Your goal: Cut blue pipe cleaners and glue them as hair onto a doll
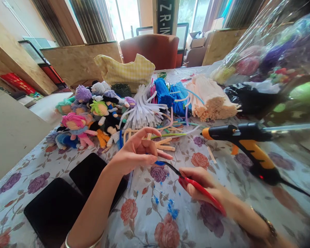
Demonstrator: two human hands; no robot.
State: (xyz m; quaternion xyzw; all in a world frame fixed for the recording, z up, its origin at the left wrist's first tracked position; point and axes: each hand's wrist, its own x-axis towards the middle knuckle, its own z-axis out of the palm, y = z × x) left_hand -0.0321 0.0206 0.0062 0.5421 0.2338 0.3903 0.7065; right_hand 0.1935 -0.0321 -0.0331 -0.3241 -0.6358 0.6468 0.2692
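My left hand [138,150] is over the middle of the flowered table cover, thumb and a finger pinched on a small blue fuzzy piece [159,163], which looks like pipe cleaner. Most of that piece is hidden behind the fingers. From the right, my right hand [201,182] grips a red-handled tool [205,196] with a thin, curved dark tip. Its tip reaches the blue piece; whether it bites on it I cannot tell. Blue fluff clippings [172,208] lie scattered on the cover below both hands.
A glue gun [248,137] with a lit red light stands at right, its cord trailing. Yarn-like dolls [77,124] are piled at left. Bundles of white [146,110], blue [164,93] and cream [212,100] pipe cleaners lie behind. Two dark tablets [54,210] are at lower left.
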